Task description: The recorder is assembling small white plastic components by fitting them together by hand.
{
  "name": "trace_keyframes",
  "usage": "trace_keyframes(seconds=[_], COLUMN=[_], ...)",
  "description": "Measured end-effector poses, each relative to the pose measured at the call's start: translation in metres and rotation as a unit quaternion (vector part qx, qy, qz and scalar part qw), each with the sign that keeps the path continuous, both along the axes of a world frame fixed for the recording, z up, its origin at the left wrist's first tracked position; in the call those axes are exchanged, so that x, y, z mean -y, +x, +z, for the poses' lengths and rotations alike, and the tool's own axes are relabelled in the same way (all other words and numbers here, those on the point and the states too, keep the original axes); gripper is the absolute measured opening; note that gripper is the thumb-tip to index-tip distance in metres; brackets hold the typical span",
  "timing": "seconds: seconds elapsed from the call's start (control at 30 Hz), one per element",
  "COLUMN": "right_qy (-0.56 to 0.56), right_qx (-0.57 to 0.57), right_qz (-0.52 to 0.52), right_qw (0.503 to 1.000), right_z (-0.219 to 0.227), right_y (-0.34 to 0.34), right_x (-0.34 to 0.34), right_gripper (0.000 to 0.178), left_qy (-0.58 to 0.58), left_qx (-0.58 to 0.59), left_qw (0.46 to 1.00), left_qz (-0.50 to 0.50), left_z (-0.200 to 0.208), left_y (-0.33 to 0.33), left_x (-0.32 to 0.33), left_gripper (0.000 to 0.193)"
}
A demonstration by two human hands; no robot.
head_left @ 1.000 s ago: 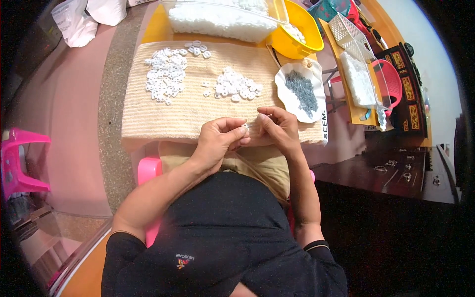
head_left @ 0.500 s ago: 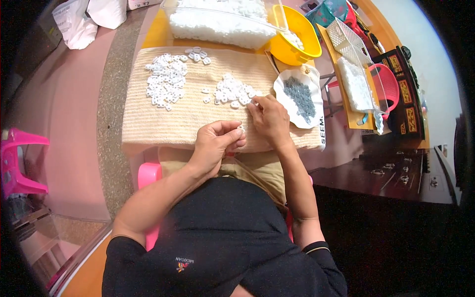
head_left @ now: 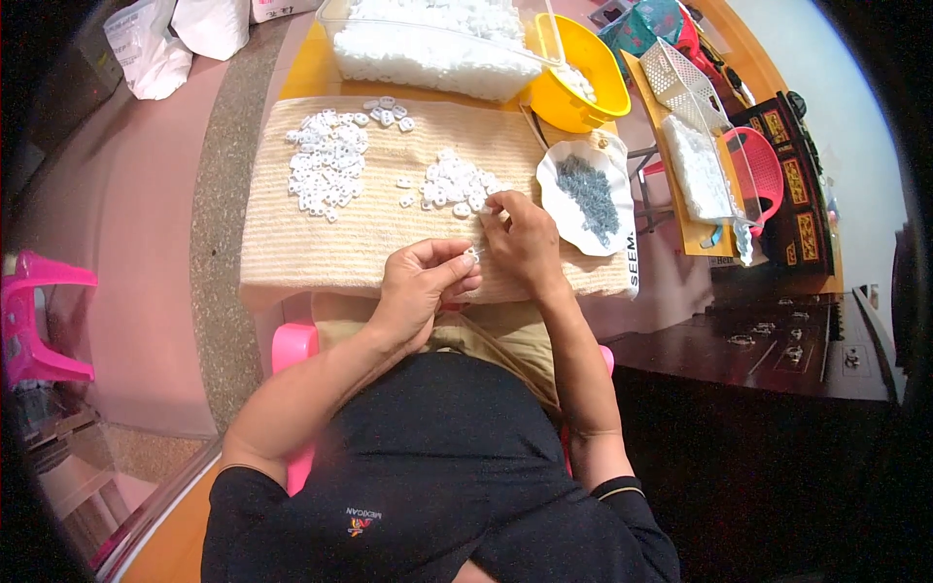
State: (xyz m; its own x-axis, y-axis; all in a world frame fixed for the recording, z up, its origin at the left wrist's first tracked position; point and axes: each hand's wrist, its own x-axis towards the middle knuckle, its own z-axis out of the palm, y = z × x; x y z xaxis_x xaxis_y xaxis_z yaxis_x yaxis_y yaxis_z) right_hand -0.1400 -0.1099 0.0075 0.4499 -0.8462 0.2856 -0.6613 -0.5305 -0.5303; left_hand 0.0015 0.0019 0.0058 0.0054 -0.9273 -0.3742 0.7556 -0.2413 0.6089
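My left hand is pinched on a small white plastic piece near the front edge of a beige woven mat. My right hand reaches past it, its fingertips at the near edge of a small pile of white plastic pieces in the middle of the mat; whether it grips one I cannot tell. A larger pile of white pieces lies at the mat's far left. A white dish of small grey parts sits at the mat's right end, just beyond my right hand.
A clear tub of white parts and a yellow bowl stand behind the mat. A white mesh basket, a pink chair and a dark wooden cabinet are to the right. A pink stool stands at left.
My hands were together at the mat's front edge. My right hand has since moved forward to the middle pile, while my left stays put with its piece.
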Motion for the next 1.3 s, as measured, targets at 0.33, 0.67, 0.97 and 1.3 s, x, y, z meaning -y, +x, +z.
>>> trace_keyframes(seconds=[0.33,0.67,0.97,1.3], right_qy=[-0.064,-0.073,-0.066,-0.056], right_qx=[-0.049,-0.049,-0.01,-0.096], right_qz=[0.048,0.045,0.045,0.096], right_qw=[0.996,0.995,0.997,0.989], right_z=[0.007,0.006,0.007,0.027], right_y=[-0.011,-0.012,-0.014,-0.021], right_x=[-0.01,-0.011,-0.01,-0.003], right_gripper=[0.017,0.017,0.01,0.01], left_qy=[-0.016,-0.015,-0.012,-0.004], left_qx=[-0.005,-0.008,-0.001,0.005], left_qw=[1.0,1.0,1.0,1.0], left_qz=[0.009,0.005,0.008,0.004], left_z=[0.001,-0.001,-0.001,-0.001], left_y=[0.001,0.001,0.001,0.001], left_x=[0.0,0.001,0.001,0.002], left_gripper=[0.016,0.016,0.016,0.016])
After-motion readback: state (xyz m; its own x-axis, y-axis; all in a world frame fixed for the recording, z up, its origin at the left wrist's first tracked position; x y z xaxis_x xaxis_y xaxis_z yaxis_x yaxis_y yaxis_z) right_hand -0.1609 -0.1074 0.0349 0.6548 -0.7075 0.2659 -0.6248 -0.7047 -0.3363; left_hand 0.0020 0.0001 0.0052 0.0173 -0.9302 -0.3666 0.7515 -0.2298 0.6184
